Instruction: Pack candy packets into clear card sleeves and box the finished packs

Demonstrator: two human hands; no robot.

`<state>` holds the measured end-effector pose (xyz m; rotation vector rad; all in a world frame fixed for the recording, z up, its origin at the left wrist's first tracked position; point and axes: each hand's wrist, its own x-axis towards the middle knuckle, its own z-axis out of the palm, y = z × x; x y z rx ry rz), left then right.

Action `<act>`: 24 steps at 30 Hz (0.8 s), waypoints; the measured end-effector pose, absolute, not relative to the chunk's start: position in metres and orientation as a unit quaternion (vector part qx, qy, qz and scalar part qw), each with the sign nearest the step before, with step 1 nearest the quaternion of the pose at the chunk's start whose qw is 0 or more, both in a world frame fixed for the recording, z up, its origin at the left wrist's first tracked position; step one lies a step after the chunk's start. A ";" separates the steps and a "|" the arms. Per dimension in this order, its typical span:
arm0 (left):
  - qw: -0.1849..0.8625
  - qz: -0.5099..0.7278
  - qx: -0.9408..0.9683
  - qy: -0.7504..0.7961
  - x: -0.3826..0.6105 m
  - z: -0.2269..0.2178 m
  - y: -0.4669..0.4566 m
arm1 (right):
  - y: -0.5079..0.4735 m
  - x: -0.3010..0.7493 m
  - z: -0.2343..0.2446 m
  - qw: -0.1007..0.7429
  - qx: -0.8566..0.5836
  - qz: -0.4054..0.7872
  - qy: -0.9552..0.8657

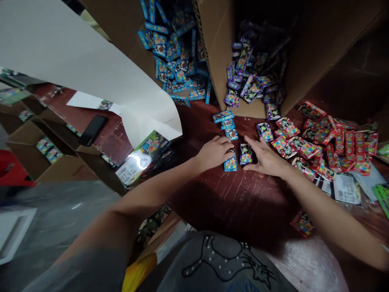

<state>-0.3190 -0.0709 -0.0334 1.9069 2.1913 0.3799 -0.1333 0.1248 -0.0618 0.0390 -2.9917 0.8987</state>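
My left hand (214, 153) rests low over the dark red tabletop, its fingers stretched out and touching the upper part of a small blue candy box (230, 163). Its thumb is hidden. Just to the right, a small purple-black box (246, 154) lies face up beside the blue one, with a narrow gap between them. Around that box's right side my right hand (266, 159) is spread, thumb and forefinger apart near its lower and upper ends; whether they press on it is unclear. More blue boxes (231, 132) lie just beyond my left hand. Another purple-black box (265, 132) lies past my right fingers.
Blue boxes (182, 65) and purple boxes (249, 87) fill two cardboard cartons at the back. Red boxes (331, 142) are heaped on the right. A curled white sheet (146, 93), a black phone (93, 130) and a wrapped green package (146, 156) are on the left.
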 end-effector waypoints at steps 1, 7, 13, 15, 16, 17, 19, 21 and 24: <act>0.093 0.131 0.654 0.739 -0.315 -0.036 -0.075 | 0.125 -0.131 -0.064 0.012 0.012 0.284 -0.959; 0.119 0.110 0.674 0.721 -0.305 -0.035 -0.086 | 0.113 -0.127 -0.056 0.000 0.042 0.264 -0.964; 0.014 0.082 0.652 0.754 -0.330 -0.007 -0.052 | 0.174 -0.152 -0.020 -0.012 -0.022 0.153 -0.988; -0.003 0.045 0.639 0.768 -0.339 -0.001 -0.034 | 0.201 -0.168 -0.016 -0.089 -0.048 0.101 -0.990; 0.005 0.034 0.634 0.772 -0.343 0.000 -0.025 | 0.210 -0.176 -0.016 -0.123 -0.054 0.084 -0.987; 0.022 0.030 0.630 0.776 -0.347 0.000 -0.017 | 0.216 -0.182 -0.015 -0.142 -0.057 0.073 -0.986; 0.062 0.032 0.621 0.781 -0.354 -0.003 -0.006 | 0.217 -0.188 -0.011 -0.126 -0.059 0.062 -0.988; 0.088 0.047 0.617 0.780 -0.362 -0.008 0.000 | 0.206 -0.183 -0.002 -0.065 -0.054 0.073 -0.994; 0.084 0.090 0.625 0.771 -0.372 -0.015 -0.001 | 0.177 -0.157 0.018 0.003 -0.014 0.161 -0.987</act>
